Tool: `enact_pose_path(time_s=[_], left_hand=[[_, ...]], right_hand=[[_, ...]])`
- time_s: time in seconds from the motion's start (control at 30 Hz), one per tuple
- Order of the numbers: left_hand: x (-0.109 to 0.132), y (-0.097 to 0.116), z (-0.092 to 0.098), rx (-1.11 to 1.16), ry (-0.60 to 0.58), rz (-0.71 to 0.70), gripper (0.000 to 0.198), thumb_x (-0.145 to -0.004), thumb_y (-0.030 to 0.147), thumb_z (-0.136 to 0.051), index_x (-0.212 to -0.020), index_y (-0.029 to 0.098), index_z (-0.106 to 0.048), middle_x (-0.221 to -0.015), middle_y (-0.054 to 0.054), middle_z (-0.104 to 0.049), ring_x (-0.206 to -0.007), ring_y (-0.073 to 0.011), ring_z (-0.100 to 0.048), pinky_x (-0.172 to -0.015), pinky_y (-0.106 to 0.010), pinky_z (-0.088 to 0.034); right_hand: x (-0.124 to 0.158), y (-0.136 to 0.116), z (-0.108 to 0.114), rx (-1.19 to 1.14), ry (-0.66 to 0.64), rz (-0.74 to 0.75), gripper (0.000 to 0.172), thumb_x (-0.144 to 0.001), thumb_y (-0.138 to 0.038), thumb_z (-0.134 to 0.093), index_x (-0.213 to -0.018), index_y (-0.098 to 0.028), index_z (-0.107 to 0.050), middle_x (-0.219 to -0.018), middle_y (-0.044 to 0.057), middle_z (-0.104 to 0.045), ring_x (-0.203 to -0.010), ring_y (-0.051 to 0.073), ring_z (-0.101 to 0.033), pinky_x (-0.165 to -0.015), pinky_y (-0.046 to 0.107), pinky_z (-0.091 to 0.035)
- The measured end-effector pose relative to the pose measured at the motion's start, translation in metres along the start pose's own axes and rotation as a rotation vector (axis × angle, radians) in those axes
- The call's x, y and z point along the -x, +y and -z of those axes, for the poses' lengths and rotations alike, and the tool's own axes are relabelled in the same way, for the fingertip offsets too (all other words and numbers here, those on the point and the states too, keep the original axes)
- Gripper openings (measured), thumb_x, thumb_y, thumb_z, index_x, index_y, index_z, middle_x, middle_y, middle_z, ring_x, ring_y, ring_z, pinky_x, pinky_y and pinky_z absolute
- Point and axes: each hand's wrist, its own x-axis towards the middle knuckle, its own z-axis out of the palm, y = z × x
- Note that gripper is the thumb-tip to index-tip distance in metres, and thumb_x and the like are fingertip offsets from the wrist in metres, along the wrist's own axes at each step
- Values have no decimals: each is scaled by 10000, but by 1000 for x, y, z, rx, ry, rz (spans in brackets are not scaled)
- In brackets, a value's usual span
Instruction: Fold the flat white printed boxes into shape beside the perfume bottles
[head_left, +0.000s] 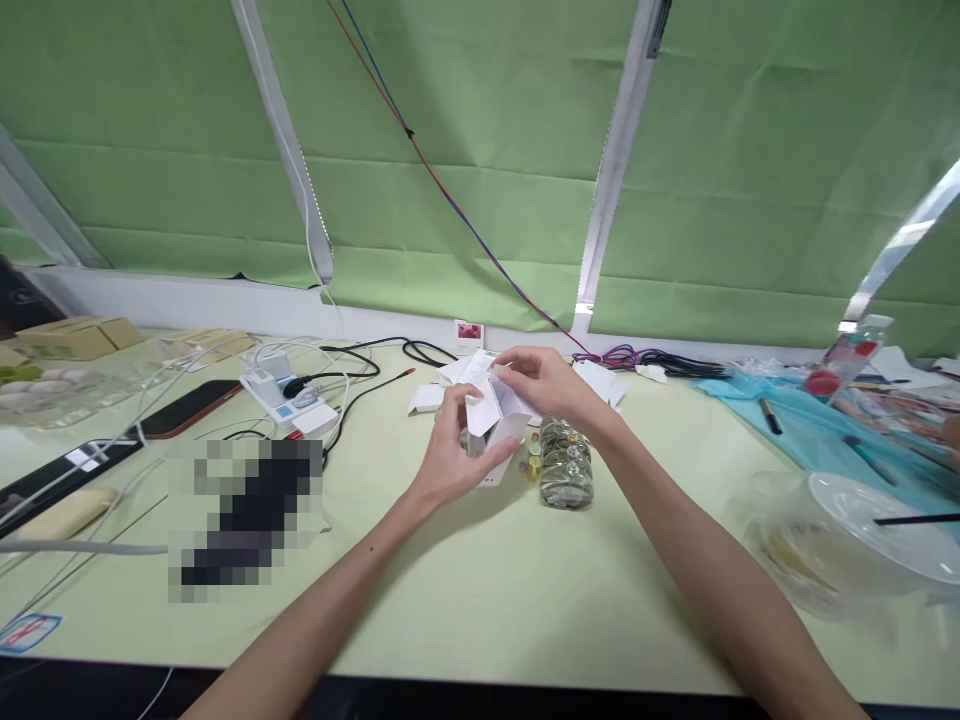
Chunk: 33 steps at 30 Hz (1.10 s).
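Observation:
A small white carton (489, 412), its flaps standing open, is held over the table between my two hands. My left hand (450, 450) is wrapped round its left and lower side, thumb along the near face. From the upper right, my right hand (546, 382) pinches a flap at the top; part of the carton is hidden by the fingers. Just right of the carton lie clear-wrapped bundles of round, greyish things (566, 470), whose kind I cannot make out. Small yellowish pieces (533, 465) sit beside them. Behind my hands are more white cartons or papers (426, 399).
Left, a white power strip (289, 400) has tangled cables, near a dark phone (191, 408). A black cable (360, 410) curves toward the cartons. Right, a blue plastic sheet (795, 420) carries a marker (770, 416); a lidded clear container (847, 540) stands in front.

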Motion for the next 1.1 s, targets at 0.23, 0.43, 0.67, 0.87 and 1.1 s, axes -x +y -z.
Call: enact_pose_path(time_s=[0.23,0.43,0.67,0.87,1.1], left_hand=[[2,-2,-2,-5,-49,-12,575,-777,444,-770,-1187,262,-410,-1176,-60,-531,-920,-193,-573,-715,-299,-475],[4,-3,-2,26,-89,-28,571,-797,439,-769,-1213,271,-417,-1244,-80,-531,-1013,-217,-603,-792,-334,-529],[4,-6,-2,-1,-64,-118,551,-821,417,-765,-1235,265,-434,-1308,-108,-541,-1215,-264,-578,-910,-376,-538],[2,-5,-1,-87,-1,-264,529,-838,398,-761,-1256,256,-470,-1359,-128,-513,-1384,-309,-474,-1066,-464,-487],[4,-6,-2,-219,38,-387,639,-826,353,-782,-1372,263,-464,-1459,-159,-404,-1448,-342,-413,-1150,-556,-433]], right_hand=[[-3,6,2,22,-16,37,196,-877,-341,-645,-882,-162,-727,-852,43,-719,-738,152,-597,-697,287,-440],[-3,6,2,50,36,3,181,-825,-325,-677,-825,-150,-727,-731,14,-648,-656,122,-504,-615,261,-369],[-1,2,3,55,101,-61,201,-770,-338,-712,-827,-146,-727,-689,26,-661,-572,105,-455,-523,246,-311],[1,-1,4,23,151,-106,209,-750,-341,-725,-824,-146,-724,-633,12,-641,-504,89,-406,-474,243,-270],[3,-5,3,8,152,-106,220,-759,-346,-731,-843,-143,-729,-643,20,-655,-520,91,-421,-481,232,-277]])
